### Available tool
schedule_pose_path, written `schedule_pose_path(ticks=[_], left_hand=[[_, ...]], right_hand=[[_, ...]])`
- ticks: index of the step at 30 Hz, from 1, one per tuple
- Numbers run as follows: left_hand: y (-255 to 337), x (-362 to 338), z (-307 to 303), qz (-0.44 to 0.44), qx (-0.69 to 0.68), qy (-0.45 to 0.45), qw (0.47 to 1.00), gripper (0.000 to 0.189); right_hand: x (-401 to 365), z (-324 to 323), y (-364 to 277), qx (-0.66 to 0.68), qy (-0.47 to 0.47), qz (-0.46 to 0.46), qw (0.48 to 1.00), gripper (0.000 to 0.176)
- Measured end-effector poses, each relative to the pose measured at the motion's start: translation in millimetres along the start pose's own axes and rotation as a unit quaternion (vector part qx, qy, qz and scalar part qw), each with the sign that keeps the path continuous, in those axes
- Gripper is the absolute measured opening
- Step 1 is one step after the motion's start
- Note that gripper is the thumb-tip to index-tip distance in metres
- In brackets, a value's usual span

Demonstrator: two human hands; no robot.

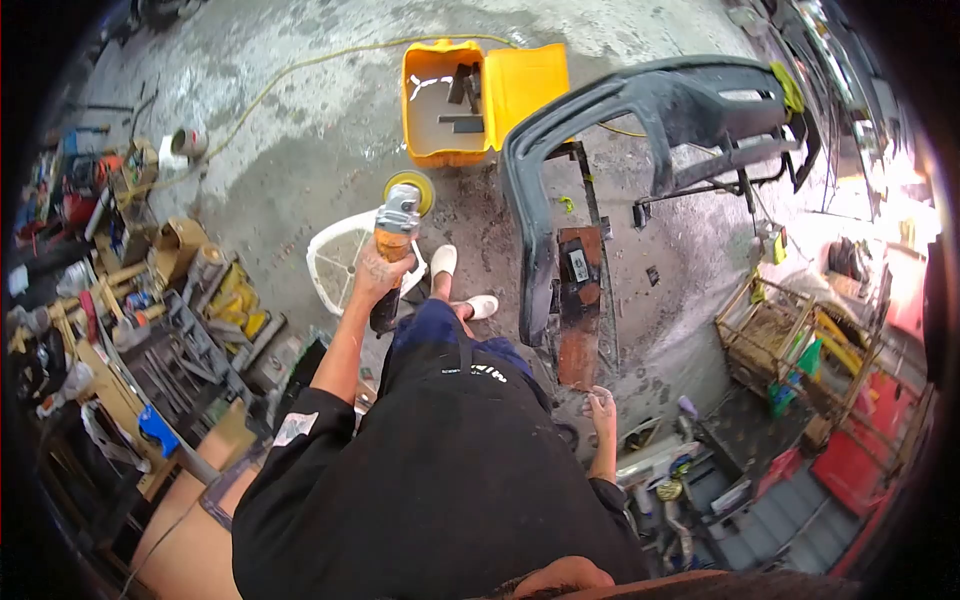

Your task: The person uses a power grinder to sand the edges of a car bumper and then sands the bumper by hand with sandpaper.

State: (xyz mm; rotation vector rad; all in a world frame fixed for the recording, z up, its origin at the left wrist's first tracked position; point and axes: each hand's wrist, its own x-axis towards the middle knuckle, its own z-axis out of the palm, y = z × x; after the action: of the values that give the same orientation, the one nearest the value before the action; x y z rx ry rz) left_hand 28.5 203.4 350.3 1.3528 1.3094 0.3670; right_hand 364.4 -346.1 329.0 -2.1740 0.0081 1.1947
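My left hand (382,270) is closed around the body of an angle grinder (398,218), which has an orange and black housing and a grey metal head. A round yellow disc (425,190) sits at its far end, in the air above the floor. Beneath the tool is a white plastic stool (330,250), partly covered by my arm. My right hand (600,403) hangs low on the other side, fingers loosely bent and apart with nothing in them. It is nearest to the end of a brown wooden plank (577,358), which carries a small dark item with a pale label (578,265).
A large dark car dashboard panel (540,180) stands raised to the right of the plank. Ahead, a yellow bin (412,120) with its lid folded back holds dark blocks. A yellow hose (300,66) crosses the floor. Piled scrap lines the left; a rusty cage (760,340) stands right.
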Motion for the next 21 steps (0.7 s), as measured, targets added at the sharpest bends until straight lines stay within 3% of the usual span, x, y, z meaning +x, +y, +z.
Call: schedule_pose_path(ticks=[2, 5, 6, 11, 14, 17, 21], left_hand=[[-16.6, 10.7, 5.9, 0.058, -0.060, -0.008, 0.996, 0.043], [-39.7, 26.6, 4.6, 0.015, -0.067, -0.055, 0.996, 0.057], [-44.2, 30.1, 6.6, 0.040, -0.062, -0.037, 0.997, 0.063], [-65.5, 41.3, -1.9, -0.015, -0.047, -0.063, 0.997, 0.068], [-75.9, 36.4, -9.8, 0.041, 0.006, -0.066, 0.997, 0.062], [-84.4, 26.3, -11.7, 0.019, -0.033, -0.067, 0.997, 0.059], [-91.3, 6.3, -9.9, 0.029, 0.005, -0.051, 0.998, 0.060]], right_hand=[[-6.2, 1.1, -29.4, -0.026, -0.013, 0.003, 1.000, 0.037], [-7.2, 2.8, -62.5, -0.084, -0.021, 0.013, 0.996, 0.036], [-8.9, 5.9, -73.2, -0.099, -0.027, 0.011, 0.995, 0.037], [12.2, 23.1, -112.5, -0.185, -0.079, 0.042, 0.979, 0.038], [35.9, 36.9, -137.7, -0.210, -0.107, 0.011, 0.972, 0.036], [59.6, 52.2, -169.6, -0.247, -0.121, -0.014, 0.961, 0.034], [98.1, 48.9, -199.2, -0.285, -0.138, -0.142, 0.938, 0.033]])
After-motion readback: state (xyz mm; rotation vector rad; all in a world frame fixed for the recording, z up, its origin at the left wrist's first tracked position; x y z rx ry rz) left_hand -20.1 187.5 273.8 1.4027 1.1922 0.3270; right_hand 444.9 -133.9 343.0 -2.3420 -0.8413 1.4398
